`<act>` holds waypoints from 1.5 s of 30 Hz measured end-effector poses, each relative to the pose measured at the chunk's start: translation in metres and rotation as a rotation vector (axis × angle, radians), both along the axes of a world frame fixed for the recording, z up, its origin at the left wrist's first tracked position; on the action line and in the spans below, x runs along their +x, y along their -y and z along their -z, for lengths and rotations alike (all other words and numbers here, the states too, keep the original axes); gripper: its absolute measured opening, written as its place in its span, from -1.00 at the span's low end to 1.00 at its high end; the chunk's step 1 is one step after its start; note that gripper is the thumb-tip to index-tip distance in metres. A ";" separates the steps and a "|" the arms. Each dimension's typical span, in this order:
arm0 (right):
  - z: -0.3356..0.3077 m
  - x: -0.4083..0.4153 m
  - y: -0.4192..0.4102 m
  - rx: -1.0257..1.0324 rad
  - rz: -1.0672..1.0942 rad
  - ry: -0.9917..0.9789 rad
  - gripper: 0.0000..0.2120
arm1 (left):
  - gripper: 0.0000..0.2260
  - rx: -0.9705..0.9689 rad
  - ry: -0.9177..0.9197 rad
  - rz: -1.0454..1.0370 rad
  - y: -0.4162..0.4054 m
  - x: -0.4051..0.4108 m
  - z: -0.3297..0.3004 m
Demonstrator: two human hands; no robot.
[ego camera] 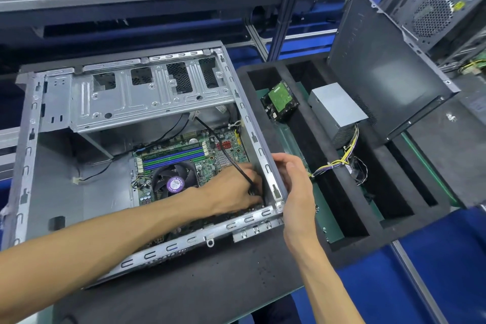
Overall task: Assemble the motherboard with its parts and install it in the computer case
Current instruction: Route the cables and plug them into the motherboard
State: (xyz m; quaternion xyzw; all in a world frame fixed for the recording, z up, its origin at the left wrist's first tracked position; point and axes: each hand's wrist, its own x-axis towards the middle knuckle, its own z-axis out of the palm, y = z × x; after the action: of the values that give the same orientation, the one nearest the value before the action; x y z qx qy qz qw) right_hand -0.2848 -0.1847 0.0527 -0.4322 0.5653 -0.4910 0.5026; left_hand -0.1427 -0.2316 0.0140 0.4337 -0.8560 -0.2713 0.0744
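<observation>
On a workbench covered by a dark mat (200,284), under a grey metal frame at the far side: an open computer case (31,139) lying on its side, drive cage (147,92) across its far half. Seated in the near right part of the case floor, the motherboard (210,150), with blue and green memory slots (171,156) and a black cooler fan (171,179) bearing a purple round label. Reaching in from the near left, the left hand (231,189), fingers curled down at the board's right edge by the case wall, gripping a black cable (223,150) that runs from the far wall of the case down into the hand. Clasped around the near right corner of the case rim, the right hand (294,187), thumb on the inside edge, fingers down the outer wall. To the right, a black foam tray (349,242) holding a hard drive (280,101) with its green circuit side up and, just beside it, a grey power supply (336,110) trailing yellow and white wires (339,163). Leaning upright at the far right of the tray, a black side panel (381,60). Beyond it, at far right, another computer case (436,8) with a perforated fan grille.
</observation>
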 end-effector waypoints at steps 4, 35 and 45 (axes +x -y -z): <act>-0.001 0.000 0.000 -0.001 0.000 0.012 -0.66 | -0.76 0.132 0.054 -0.095 0.004 -0.002 0.002; -0.003 0.001 -0.001 -0.047 -0.002 0.010 -0.68 | -0.74 0.328 -0.151 -0.133 0.016 -0.003 -0.003; -0.003 0.002 0.001 -0.031 0.009 0.012 -0.68 | -0.75 0.241 -0.148 -0.152 0.008 -0.004 -0.002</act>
State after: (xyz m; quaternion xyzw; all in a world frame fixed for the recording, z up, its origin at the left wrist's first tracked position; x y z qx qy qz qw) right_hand -0.2830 -0.1856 0.0553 -0.4344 0.5567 -0.5044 0.4969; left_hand -0.1469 -0.2398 0.0164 0.4818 -0.7742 -0.3968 0.1052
